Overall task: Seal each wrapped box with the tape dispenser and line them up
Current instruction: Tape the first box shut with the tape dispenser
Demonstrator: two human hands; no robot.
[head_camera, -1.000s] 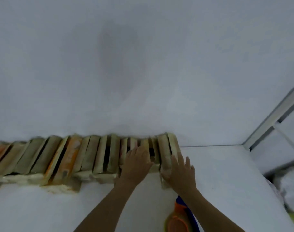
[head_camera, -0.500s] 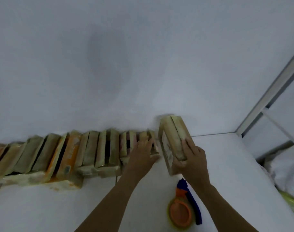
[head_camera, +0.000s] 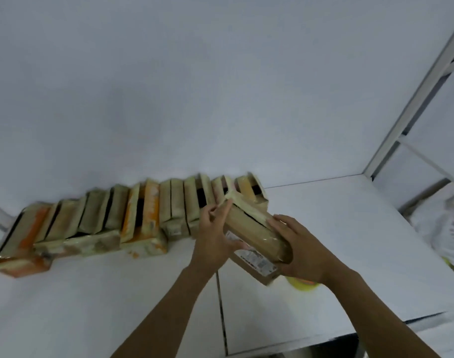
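**What it's all made of, far as I can tell**

The held box (head_camera: 256, 236) is brown kraft cardboard, matt underneath but wrapped in clear film that picks up a shine along the top. There's a white printed paper label (head_camera: 254, 258) on its side. The row of boxes (head_camera: 143, 215) is the same deal: cardboard under yellowish glossy tape, a bit wrinkly. The table (head_camera: 91, 293) is smooth, white and pretty matt. The frame (head_camera: 414, 99) looks like pale painted metal. The bag (head_camera: 450, 228) is thin crinkly white plastic. The tape roll (head_camera: 304, 285) looks yellow and shiny.
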